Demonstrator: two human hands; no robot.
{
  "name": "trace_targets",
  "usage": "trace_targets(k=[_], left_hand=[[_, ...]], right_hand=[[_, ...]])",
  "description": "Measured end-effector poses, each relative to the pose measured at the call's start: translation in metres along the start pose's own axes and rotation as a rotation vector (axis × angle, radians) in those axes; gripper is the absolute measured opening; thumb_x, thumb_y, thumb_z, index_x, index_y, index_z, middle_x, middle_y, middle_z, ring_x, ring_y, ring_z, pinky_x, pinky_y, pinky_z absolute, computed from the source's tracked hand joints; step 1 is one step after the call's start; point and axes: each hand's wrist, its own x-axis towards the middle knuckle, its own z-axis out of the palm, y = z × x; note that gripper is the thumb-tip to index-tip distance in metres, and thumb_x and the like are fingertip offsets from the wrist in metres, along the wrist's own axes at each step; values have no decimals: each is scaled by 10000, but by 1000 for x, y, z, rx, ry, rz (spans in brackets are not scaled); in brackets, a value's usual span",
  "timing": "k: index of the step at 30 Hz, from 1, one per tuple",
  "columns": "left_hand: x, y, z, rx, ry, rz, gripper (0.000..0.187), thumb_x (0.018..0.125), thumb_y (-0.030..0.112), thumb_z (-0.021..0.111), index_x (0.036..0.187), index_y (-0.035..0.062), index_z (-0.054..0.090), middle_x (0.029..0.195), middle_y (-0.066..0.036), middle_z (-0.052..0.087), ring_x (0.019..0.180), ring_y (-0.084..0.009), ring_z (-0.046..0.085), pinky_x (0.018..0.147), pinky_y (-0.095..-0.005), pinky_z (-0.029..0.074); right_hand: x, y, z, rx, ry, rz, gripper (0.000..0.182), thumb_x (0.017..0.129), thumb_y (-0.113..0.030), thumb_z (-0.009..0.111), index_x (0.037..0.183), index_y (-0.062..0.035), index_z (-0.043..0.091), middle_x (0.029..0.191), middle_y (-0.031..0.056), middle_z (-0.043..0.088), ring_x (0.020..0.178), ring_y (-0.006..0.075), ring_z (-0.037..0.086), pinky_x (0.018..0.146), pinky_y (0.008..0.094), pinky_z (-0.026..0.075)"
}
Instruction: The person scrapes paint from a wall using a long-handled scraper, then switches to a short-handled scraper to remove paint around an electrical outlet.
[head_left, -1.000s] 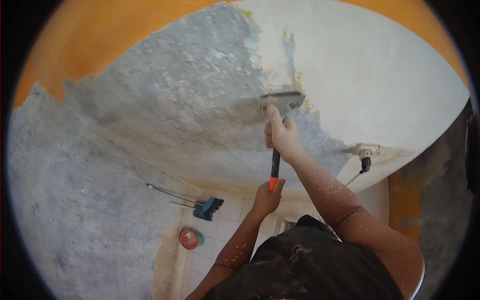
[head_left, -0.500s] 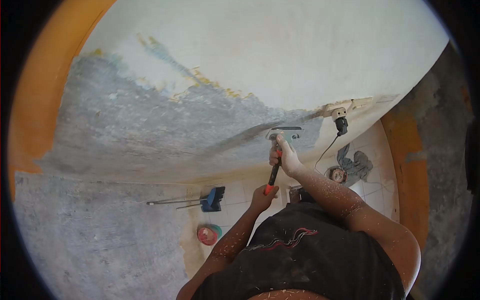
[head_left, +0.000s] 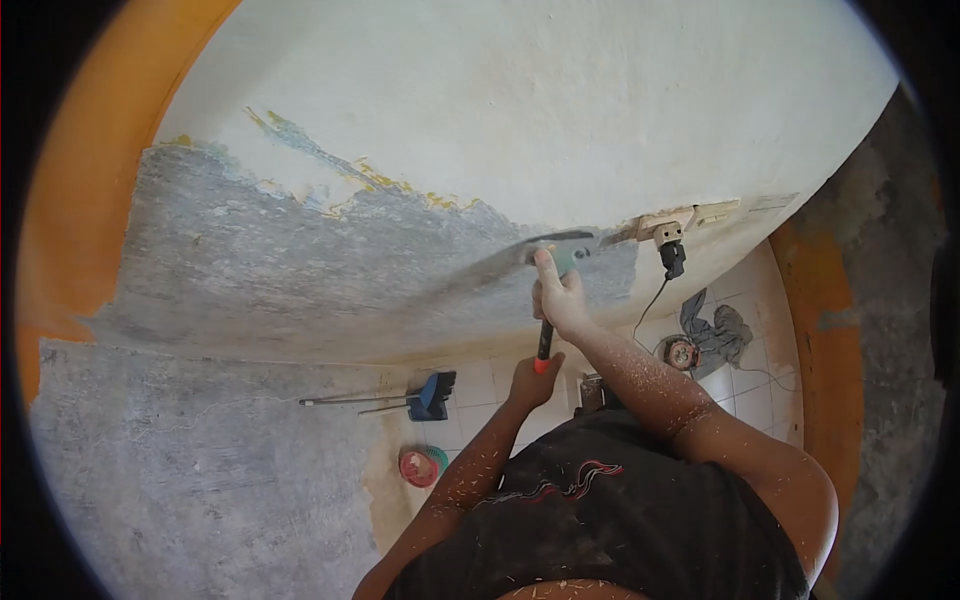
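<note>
A long-handled scraper (head_left: 544, 340) with a black and orange handle lies against the wall (head_left: 330, 265), its greenish head blurred. My right hand (head_left: 562, 303) is closed round the upper handle, the thumb lying along the head. Lower down, my left hand (head_left: 533, 382) grips the orange end of the handle. Around the head the wall is bare grey, with a ragged edge of yellow and pale blue flakes below the white paint. Bits of paint are scattered over both forearms.
At the right, a black plug (head_left: 673, 260) sits in a wall socket (head_left: 667, 235), its cord hanging down. A grey cloth (head_left: 722, 335) and a round object (head_left: 681, 352) lie on the tiles. A blue dustpan (head_left: 432, 396) and red container (head_left: 417, 468) are at the left.
Both hands and the scraper have shifted slightly up the view along the wall. The camera view has also moved a little.
</note>
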Motion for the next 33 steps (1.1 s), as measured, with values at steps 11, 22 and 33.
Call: trace_targets(k=[11, 22, 33], left_hand=[[-12, 8, 17, 44, 39, -14, 443, 849, 370, 581, 604, 5, 528, 520, -56, 519, 492, -148, 511, 493, -333, 399], [-10, 20, 24, 51, 78, 54, 418, 866, 318, 559, 601, -3, 526, 500, -61, 517, 480, -152, 520, 479, -352, 398], [-9, 19, 36, -78, 70, 2, 412, 831, 335, 583, 651, -34, 565, 535, -160, 547, 510, -243, 566, 528, -392, 422]], right_hand=[[4, 4, -13, -55, 27, 65, 391, 886, -468, 506, 770, -103, 428, 452, -37, 325, 337, 85, 312, 337, 258, 260], [-2, -12, -12, -101, -1, 15, 430, 870, -488, 524, 726, -95, 422, 457, -22, 348, 338, 89, 329, 336, 256, 279], [4, -10, -20, -145, -20, 2, 430, 866, -495, 528, 761, -87, 442, 449, -18, 346, 323, 90, 323, 322, 262, 258]])
